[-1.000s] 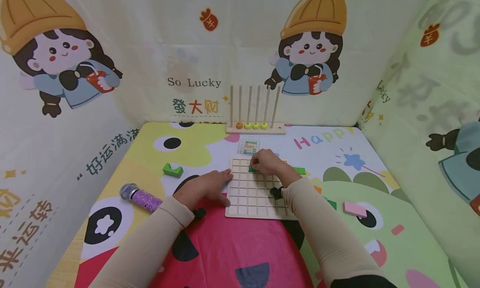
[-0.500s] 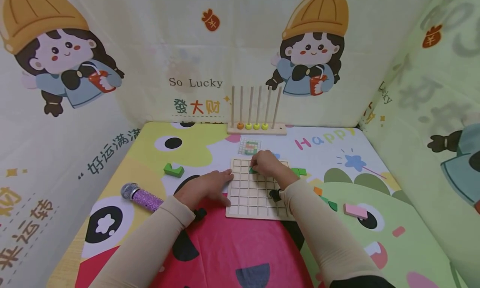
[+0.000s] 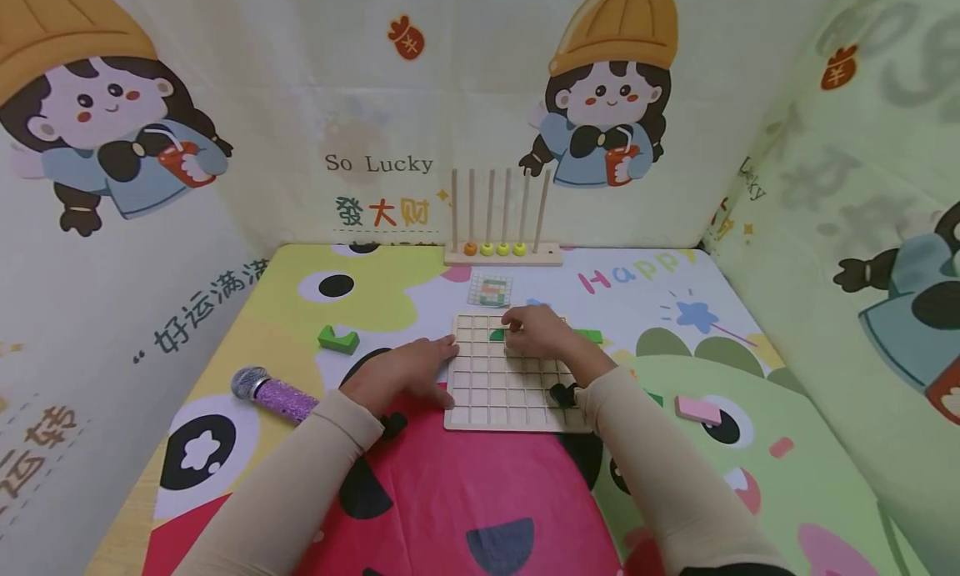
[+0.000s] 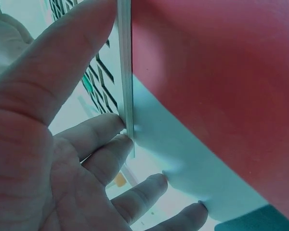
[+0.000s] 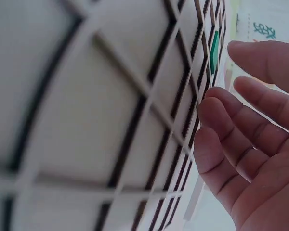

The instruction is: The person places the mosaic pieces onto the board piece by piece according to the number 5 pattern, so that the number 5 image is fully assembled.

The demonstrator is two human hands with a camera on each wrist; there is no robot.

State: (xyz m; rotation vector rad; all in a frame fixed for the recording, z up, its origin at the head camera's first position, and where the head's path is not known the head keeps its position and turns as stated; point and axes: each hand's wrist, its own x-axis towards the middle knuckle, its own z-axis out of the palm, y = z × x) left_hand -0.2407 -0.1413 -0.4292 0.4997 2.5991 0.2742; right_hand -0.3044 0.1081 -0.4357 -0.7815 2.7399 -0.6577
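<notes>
A wooden grid board (image 3: 487, 384) lies on the printed tablecloth. My left hand (image 3: 401, 374) rests along its left side; in the left wrist view, the thumb and two fingertips touch the board's edge (image 4: 126, 72) without curling round it. One dark green block (image 3: 497, 335) sits in a cell of the far row. Just right of that block my right hand (image 3: 543, 334) hovers over the board. The right wrist view shows its thumb and fingers parted and holding nothing, with the green block (image 5: 214, 53) apart from them.
A pattern card (image 3: 491, 291) lies beyond the board, before a bead rack (image 3: 502, 255). Bright green blocks (image 3: 590, 336) and a pink block (image 3: 697, 409) are on the right. To the left lie a green notched block (image 3: 337, 339) and a purple glitter microphone (image 3: 281, 397).
My right hand has let go of the dark green block and shifted slightly right, so more of the block shows. The left hand stays at the board's edge. The head view has turned slightly.
</notes>
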